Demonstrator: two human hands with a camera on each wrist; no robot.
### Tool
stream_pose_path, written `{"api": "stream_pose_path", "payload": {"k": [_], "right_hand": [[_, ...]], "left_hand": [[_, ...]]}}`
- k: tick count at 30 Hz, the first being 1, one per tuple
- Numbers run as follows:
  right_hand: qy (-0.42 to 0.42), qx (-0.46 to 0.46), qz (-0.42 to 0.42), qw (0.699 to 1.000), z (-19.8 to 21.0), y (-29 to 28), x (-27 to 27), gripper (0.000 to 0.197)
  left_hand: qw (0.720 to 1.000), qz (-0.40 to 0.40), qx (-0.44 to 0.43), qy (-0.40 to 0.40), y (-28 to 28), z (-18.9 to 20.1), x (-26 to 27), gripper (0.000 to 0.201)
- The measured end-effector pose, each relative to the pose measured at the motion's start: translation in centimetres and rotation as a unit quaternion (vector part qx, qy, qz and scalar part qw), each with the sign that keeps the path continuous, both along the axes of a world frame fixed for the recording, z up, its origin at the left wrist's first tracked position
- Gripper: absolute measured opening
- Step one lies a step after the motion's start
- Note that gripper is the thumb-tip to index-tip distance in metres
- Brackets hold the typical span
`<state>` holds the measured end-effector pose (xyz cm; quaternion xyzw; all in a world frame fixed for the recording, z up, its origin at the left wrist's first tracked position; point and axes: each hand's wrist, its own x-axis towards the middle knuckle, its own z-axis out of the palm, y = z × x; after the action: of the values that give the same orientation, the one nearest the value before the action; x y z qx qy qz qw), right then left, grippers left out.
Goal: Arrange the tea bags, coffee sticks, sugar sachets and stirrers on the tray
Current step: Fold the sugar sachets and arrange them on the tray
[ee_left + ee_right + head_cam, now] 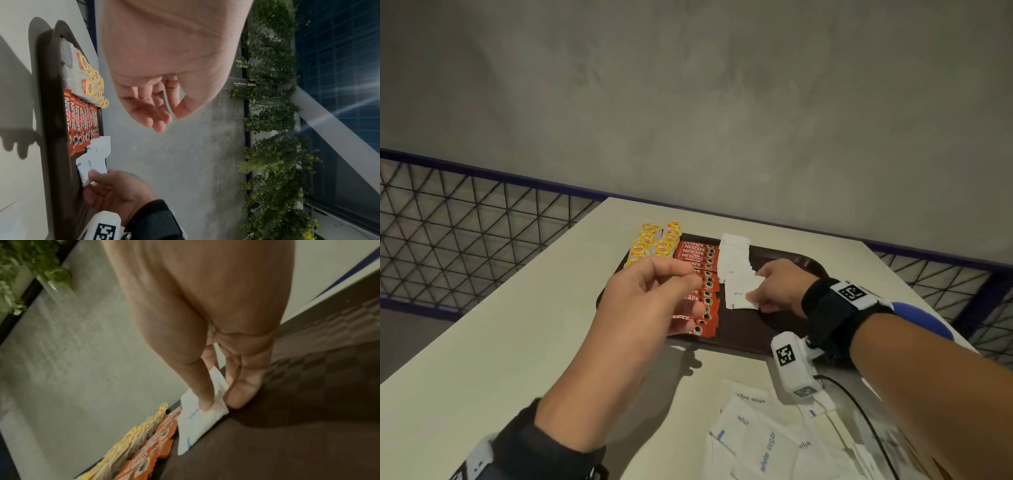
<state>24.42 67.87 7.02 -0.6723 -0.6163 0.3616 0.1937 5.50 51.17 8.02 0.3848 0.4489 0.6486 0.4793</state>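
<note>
I'm looking down at the dark brown tray point(784, 255) on the pale desk point(517, 325). My right hand point(780, 287) is down on it, thumb and fingers point(202, 395) pinching a white sugar sachet point(741, 291) by its right-hand edge, so the sachet lies flat and reaches leftward from the fingertips towards the coffee. It sits at the near end of a column of white sachets point(734, 253) that overlap one another and run away from me towards the far rim.

Left of that, the red coffee sticks point(698, 260) lie with their long axes across the tray, stacked in a column front to back. Yellow tea bags point(654, 241) crowd the far left corner, some overhanging the rim.

My left hand point(650, 298) hovers above the coffee sticks. The left wrist view shows what the head view hides: its fingers point(148, 113) are loosely curled and hold nothing.

The right wrist view gives me the pinch close up, thumb on top of the sachet and the other fingers beneath its edge, plus the tray's checkered floor. Only the head view shows the loose heap of spare sugar sachets point(760, 442) on the desk near me, off the tray.
</note>
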Motion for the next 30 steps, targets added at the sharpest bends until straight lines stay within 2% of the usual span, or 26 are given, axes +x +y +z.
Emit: {"api": "stream_pose_path", "payload": {"k": [1, 5, 12, 17, 21, 25, 30], "right_hand": [[-0.009, 0.004, 0.005, 1.0, 0.1, 0.1, -0.2, 0.042], [-0.056, 0.011, 0.022, 0.998, 0.3, 0.7, -1.0, 0.026], [-0.059, -0.001, 0.004, 0.998, 0.2, 1.6, -1.4, 0.029], [-0.033, -0.007, -0.002, 0.999, 0.3, 1.5, -1.4, 0.044], [-0.08, -0.004, 0.014, 0.997, 0.3, 1.2, -1.3, 0.066], [-0.121, 0.012, 0.051, 0.991, 0.3, 1.1, -1.4, 0.057], [-0.144, 0.023, 0.072, 0.987, 0.8, 1.0, -1.9, 0.057]], "left_hand": [[1.0, -0.002, 0.0, 0.002, 0.0, -0.1, 0.1, 0.007], [1.0, -0.002, 0.0, 0.008, -0.1, -0.1, 0.3, 0.006], [1.0, 0.013, -0.001, 0.01, 0.1, -0.1, 0.1, 0.008], [1.0, 0.015, -0.002, 0.009, 0.1, -0.1, 0.2, 0.009], [1.0, 0.018, -0.002, 0.015, 0.1, -0.2, 0.3, 0.01], [1.0, 0.02, -0.003, 0.018, 0.1, -0.1, 0.4, 0.011], [1.0, 0.021, -0.001, 0.022, 0.1, -0.1, 0.4, 0.01]]}}
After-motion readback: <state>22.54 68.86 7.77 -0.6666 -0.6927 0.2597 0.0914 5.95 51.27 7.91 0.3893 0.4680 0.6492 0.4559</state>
